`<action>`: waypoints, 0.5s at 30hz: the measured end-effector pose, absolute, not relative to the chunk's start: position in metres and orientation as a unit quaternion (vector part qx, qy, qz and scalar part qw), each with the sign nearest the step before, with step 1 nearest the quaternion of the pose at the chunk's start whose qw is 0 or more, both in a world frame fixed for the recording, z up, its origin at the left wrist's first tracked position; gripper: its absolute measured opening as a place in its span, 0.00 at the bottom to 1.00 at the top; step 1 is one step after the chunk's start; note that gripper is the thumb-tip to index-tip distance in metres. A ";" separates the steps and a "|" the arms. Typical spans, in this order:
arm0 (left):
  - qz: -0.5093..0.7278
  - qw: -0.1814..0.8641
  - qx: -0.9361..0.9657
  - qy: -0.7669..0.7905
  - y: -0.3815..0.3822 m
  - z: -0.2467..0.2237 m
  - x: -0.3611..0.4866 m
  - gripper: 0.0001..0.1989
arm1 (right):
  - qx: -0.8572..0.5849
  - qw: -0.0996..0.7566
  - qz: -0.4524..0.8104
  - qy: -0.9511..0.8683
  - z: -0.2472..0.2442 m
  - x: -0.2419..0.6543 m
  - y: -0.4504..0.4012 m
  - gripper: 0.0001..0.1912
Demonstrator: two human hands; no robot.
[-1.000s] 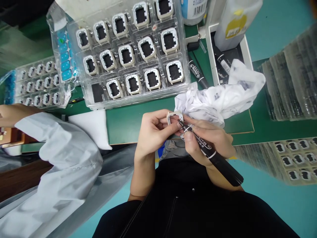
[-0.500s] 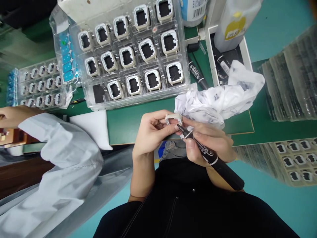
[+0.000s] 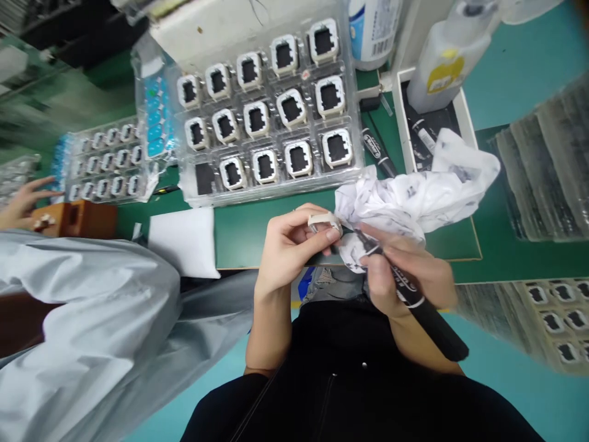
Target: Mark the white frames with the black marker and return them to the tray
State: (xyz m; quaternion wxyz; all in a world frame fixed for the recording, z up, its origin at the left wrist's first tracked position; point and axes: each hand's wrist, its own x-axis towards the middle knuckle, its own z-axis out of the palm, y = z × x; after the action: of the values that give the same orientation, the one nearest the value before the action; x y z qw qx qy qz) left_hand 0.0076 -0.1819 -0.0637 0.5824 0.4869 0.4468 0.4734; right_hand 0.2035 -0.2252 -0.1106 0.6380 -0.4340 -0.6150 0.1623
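Between thumb and fingers, my left hand (image 3: 288, 248) pinches a pale watch case (image 3: 324, 220) above the bench's front edge. My right hand (image 3: 414, 270) grips a black marker (image 3: 426, 313), its tip pointing up and left, apart from the case. Just behind the marker tip lies a crumpled white cloth (image 3: 409, 199) with dark smudges. Beyond my hands, a clear plastic tray (image 3: 271, 195) holds several similar watch cases in rows. Its front left pocket shows only a dark pad.
Left of me, a co-worker's sleeve (image 3: 87, 270) and hand reach beside a brown wooden block (image 3: 92, 218). A white sheet (image 3: 184, 242) lies on the green bench. Another marker (image 3: 380, 153), a white box (image 3: 467, 116) and a bottle (image 3: 446, 67) stand or lie at right. Stacked trays (image 3: 547, 172) sit farther right.
My right hand has drawn the marker back from the watch case, to the right. The case has turned in my left hand. The co-worker's hand has shifted, and the whole view has moved.
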 end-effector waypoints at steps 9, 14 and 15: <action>0.598 0.091 0.496 0.623 -0.144 -0.046 -0.106 0.20 | -0.445 0.650 0.160 -0.594 -0.111 0.202 -0.227 0.10; 0.512 0.011 0.492 0.704 -0.115 -0.051 -0.128 0.12 | -0.443 0.661 0.153 -0.586 -0.110 0.201 -0.226 0.09; 0.493 -0.015 0.499 0.713 -0.112 -0.052 -0.126 0.10 | -0.443 0.661 0.150 -0.587 -0.109 0.201 -0.226 0.09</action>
State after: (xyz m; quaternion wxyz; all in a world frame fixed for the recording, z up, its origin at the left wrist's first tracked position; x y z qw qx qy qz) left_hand -0.1263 -0.1123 -0.0515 -0.0151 0.4988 0.7129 0.4928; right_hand 0.2007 -0.2260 -0.1093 0.6613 -0.4427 -0.5868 0.1496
